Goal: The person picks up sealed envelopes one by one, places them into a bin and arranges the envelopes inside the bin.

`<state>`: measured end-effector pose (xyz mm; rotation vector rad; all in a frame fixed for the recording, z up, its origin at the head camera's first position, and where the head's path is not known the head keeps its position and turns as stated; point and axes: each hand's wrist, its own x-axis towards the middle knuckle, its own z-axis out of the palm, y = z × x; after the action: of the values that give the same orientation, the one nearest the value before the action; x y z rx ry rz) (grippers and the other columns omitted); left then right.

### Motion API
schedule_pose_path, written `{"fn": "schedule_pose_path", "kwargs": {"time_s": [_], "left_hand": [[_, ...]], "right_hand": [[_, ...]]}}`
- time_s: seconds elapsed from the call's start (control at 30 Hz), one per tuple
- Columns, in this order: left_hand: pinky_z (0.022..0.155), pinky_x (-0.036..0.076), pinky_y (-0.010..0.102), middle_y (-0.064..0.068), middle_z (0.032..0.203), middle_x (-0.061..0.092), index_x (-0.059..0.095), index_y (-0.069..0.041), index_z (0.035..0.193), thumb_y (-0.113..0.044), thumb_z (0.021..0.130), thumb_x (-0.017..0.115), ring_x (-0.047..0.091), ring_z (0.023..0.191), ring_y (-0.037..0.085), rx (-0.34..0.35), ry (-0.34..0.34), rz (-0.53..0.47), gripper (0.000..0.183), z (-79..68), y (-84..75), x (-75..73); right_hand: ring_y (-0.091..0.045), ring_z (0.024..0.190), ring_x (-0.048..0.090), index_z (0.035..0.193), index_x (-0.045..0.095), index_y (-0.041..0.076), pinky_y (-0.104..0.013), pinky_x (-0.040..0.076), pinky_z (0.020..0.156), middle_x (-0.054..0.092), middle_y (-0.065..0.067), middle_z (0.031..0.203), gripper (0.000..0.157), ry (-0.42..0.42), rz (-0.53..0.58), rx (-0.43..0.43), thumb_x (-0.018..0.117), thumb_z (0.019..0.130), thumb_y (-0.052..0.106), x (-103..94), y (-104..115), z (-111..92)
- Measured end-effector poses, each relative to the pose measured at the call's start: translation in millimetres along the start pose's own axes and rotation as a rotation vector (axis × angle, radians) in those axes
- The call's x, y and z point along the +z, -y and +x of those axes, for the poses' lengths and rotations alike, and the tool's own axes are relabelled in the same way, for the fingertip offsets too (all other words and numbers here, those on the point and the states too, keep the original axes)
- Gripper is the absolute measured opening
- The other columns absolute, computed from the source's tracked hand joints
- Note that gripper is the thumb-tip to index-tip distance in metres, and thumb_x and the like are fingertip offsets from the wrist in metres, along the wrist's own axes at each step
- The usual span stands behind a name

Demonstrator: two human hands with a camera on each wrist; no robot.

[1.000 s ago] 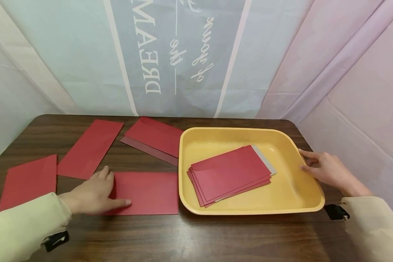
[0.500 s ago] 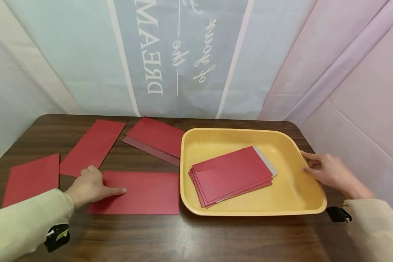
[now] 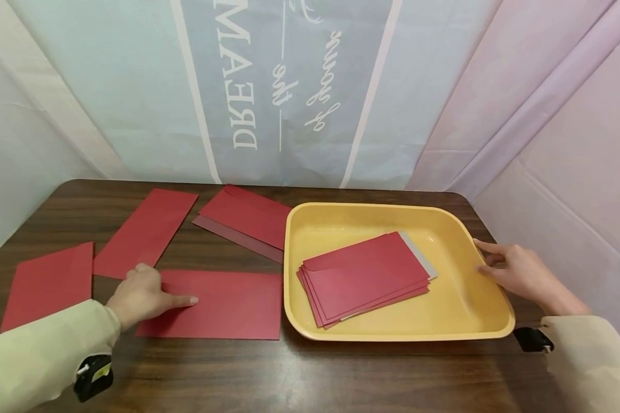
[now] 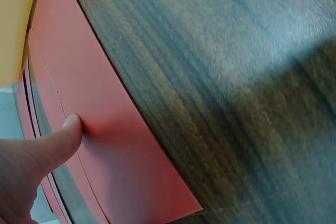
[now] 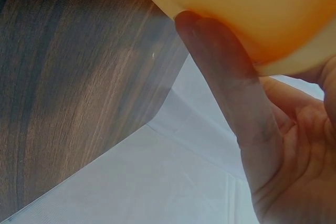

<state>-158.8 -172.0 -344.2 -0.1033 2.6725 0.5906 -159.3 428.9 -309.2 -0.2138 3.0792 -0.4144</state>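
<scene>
My left hand (image 3: 142,293) is at the left end of a red envelope (image 3: 222,307). Its thumb (image 4: 72,129) lies on the envelope's face in the left wrist view, and the other fingers curl at that end, mostly hidden. Against the envelope's right end stands a yellow plastic tray (image 3: 465,310). My right hand (image 3: 522,274) holds the tray's right rim. In the right wrist view a long finger (image 5: 231,82) lies along the outside of the tray wall. A fanned stack of red envelopes (image 3: 364,275) lies in the tray, with a greyish-white edge showing beneath.
More red envelopes lie on the brown wood-grain table (image 3: 310,378): one at far left (image 3: 51,284), one slanted behind my left hand (image 3: 147,229), and one with its flap showing (image 3: 253,215) beside the tray. A printed cloth (image 3: 289,103) hangs behind the table.
My left hand's fingers, stretched out earlier, have drawn back and curled, and the hand moved slightly left. The envelope under its thumb shifted a little left. The right hand keeps its hold on the tray.
</scene>
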Motion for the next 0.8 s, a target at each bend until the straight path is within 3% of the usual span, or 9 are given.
{"fn": "schedule_pose_path", "kwargs": {"time_s": [0.27,0.4,0.5,0.67,0.73,0.8], "left_hand": [[0.064,0.044,0.037,0.03,0.096,0.041,0.041,0.014,0.095,-0.059,0.069,0.078,0.047,0.075,0.031,-0.046,0.01,-0.014,0.085,0.7,1.4,-1.4],[0.058,0.041,0.034,0.019,0.078,0.045,0.047,0.005,0.08,-0.061,0.067,0.077,0.045,0.068,0.025,-0.064,0.025,-0.02,0.073,1.4,3.2,-1.6],[0.051,0.032,0.029,0.002,0.06,0.03,0.039,-0.008,0.064,-0.059,0.069,0.077,0.031,0.056,0.014,-0.065,0.039,-0.04,0.064,0.9,5.6,0.7],[0.05,0.026,0.027,-0.005,0.056,0.016,0.027,-0.017,0.057,-0.058,0.072,0.074,0.018,0.055,0.01,-0.049,0.048,-0.092,0.065,0.4,10.0,2.7],[0.055,0.037,0.03,0.002,0.061,0.031,0.034,-0.01,0.063,-0.062,0.073,0.071,0.033,0.058,0.016,-0.064,0.061,-0.12,0.065,1.1,10.7,-0.5],[0.067,0.045,0.037,0.014,0.077,0.043,0.04,0.0,0.077,-0.067,0.075,0.066,0.046,0.072,0.025,-0.088,0.08,-0.15,0.072,2.2,11.2,-4.1]], "right_hand": [[-0.024,0.07,0.067,0.129,0.051,-0.012,-0.027,0.047,0.06,0.073,-0.011,0.081,0.055,0.01,0.01,0.007,0.07,0.085,0.014,-0.3,2,1],[-0.024,0.069,0.067,0.128,0.052,-0.012,-0.028,0.047,0.06,0.072,-0.01,0.08,0.054,0.0,0.002,0.006,0.071,0.084,0.014,0.4,1,0],[-0.025,0.07,0.067,0.128,0.052,-0.012,-0.03,0.047,0.061,0.072,-0.01,0.08,0.055,-0.002,-0.003,0.009,0.071,0.084,0.014,0.5,1,0],[-0.026,0.072,0.067,0.128,0.052,-0.011,-0.028,0.047,0.061,0.072,-0.01,0.08,0.055,0.003,0.003,0.016,0.071,0.084,0.014,0.5,2,0],[-0.026,0.072,0.068,0.128,0.052,-0.011,-0.028,0.047,0.061,0.072,-0.01,0.08,0.055,0.002,0.008,0.017,0.071,0.084,0.014,0.6,2,0],[-0.025,0.072,0.068,0.129,0.052,-0.011,-0.027,0.047,0.061,0.073,-0.01,0.08,0.055,0.002,0.013,0.015,0.071,0.084,0.014,0.6,2,0]]}}
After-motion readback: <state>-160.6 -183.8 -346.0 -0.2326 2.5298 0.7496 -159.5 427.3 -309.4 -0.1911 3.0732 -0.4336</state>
